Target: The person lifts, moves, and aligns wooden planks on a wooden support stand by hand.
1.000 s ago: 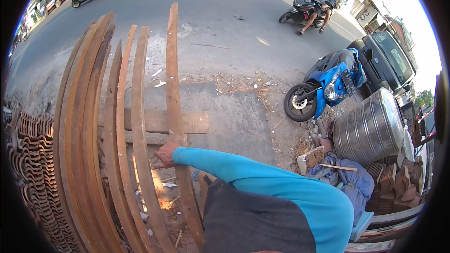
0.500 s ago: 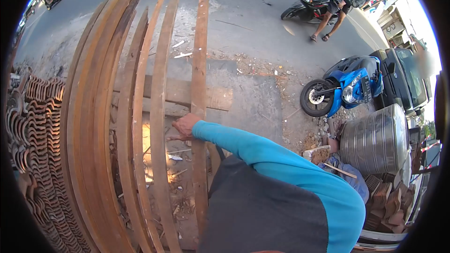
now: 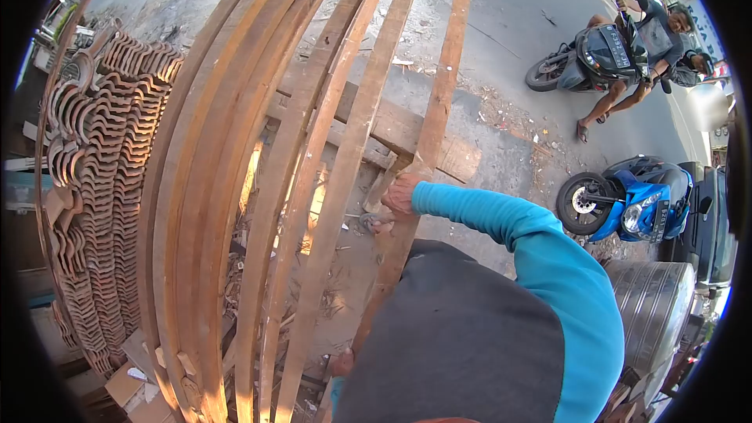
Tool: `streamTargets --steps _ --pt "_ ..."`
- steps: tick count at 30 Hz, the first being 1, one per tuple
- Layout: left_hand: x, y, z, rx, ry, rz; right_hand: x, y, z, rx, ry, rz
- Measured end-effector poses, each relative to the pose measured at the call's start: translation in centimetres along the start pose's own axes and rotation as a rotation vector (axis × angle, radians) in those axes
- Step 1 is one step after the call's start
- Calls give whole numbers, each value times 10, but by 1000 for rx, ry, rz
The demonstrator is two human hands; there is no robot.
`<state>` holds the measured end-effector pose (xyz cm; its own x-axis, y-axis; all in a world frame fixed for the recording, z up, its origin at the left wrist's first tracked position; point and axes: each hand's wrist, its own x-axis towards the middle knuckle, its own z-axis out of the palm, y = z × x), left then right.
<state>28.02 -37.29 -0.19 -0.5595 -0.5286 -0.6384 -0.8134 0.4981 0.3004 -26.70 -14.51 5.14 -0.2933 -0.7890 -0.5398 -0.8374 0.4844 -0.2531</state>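
A long brown wooden beam (image 3: 440, 102) slopes across the middle, the rightmost of several spaced side by side. My right hand (image 3: 401, 193), in a blue sleeve, is closed around this beam near its middle. Lower down, partly hidden by my dark shirt, my left hand (image 3: 341, 363) is at the same beam's near end, its fingers seemingly curled on the edge. Just left lies another loose beam (image 3: 356, 137), touched by neither hand. Short thick timbers (image 3: 462, 158) lie crosswise beneath the beams.
Stacked clay roof tiles (image 3: 129, 149) stand at left beside more bundled beams (image 3: 207, 149). At right are a blue scooter (image 3: 627, 200), a ribbed metal tank (image 3: 650, 305) and a dark vehicle (image 3: 713, 227). A person (image 3: 658, 39) sits on a dark motorcycle (image 3: 607, 55) on the road.
My view has swung, so the beams and tiles appear farther right. My right hand has closed on the rightmost beam, and my left hand has come into view at its near end.
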Motion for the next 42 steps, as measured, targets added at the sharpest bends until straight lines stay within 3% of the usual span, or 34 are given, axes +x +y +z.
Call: streamTargets --steps 5,9,11,14,18,22,25,27,28,31,33,42 --pt "-6 14 -5 -67 20 11 23 7 14 67 174 -87" --pt "-2 17 -16 1 -28 -77 16 -5 -6 161 160 -83" --pt "7 16 -21 24 -52 -99 4 -8 -8 294 611 -211" --pt "15 16 -31 75 -91 -151 3 -1 -11 255 715 -11" --pt "19 35 -54 28 -68 -99 30 -1 -14 325 684 99" --pt "35 -22 -4 33 14 1 35 -9 -16 143 745 2" --pt "21 -6 -19 -61 243 191 36 -5 -19 81 640 -74" --pt "19 20 -38 -58 48 -81 44 -1 -20 109 590 -137" --pt "24 15 -29 -84 85 -98 51 2 -21 87 602 -179" --pt "26 -1 -23 7 36 25 57 3 -20 120 643 -294" --pt "17 28 -48 -41 9 -127 53 3 -22 130 537 -281" --pt "24 4 -35 5 -48 -86 55 4 -12 143 501 -188"
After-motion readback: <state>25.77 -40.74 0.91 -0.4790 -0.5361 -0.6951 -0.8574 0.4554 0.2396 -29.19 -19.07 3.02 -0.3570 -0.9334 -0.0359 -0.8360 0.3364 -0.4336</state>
